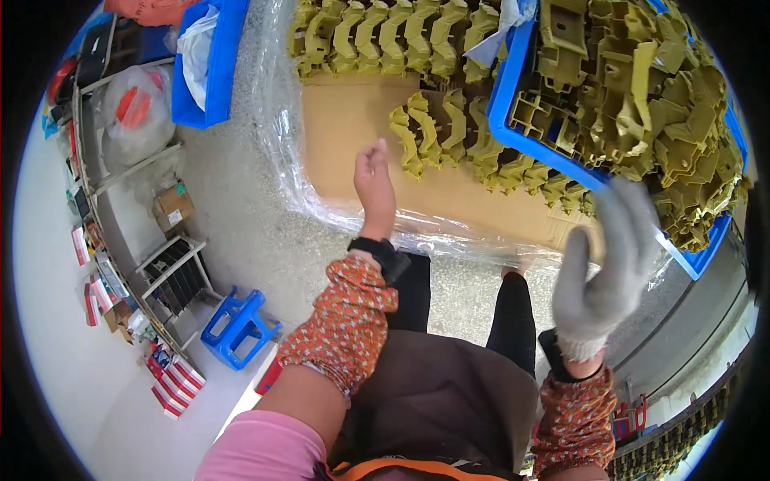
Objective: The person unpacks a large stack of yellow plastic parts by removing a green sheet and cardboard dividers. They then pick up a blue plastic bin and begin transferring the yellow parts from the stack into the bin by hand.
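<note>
Olive plastic parts [449, 140]: two rows laid on cardboard sheet [353, 136]; more heaped in blue bin [513, 88] beside it. My left hand [374, 178] bare, loosely curled, empty; right hand [603, 264] gloved, open, empty.

- The right hand [603, 268], in a grey glove, is smeared by motion; its fingers cannot be told apart, nor whether they grip anything.
- The blue bin [513, 120] behind that hand is cut off by the top edge, and its near rim is partly hidden by the glove.
- The left hand [375, 186] is seen from the back; its fingertips are hidden.
- Left of the bin, the top row of olive plastic parts [385, 36] runs off the top edge.
</note>
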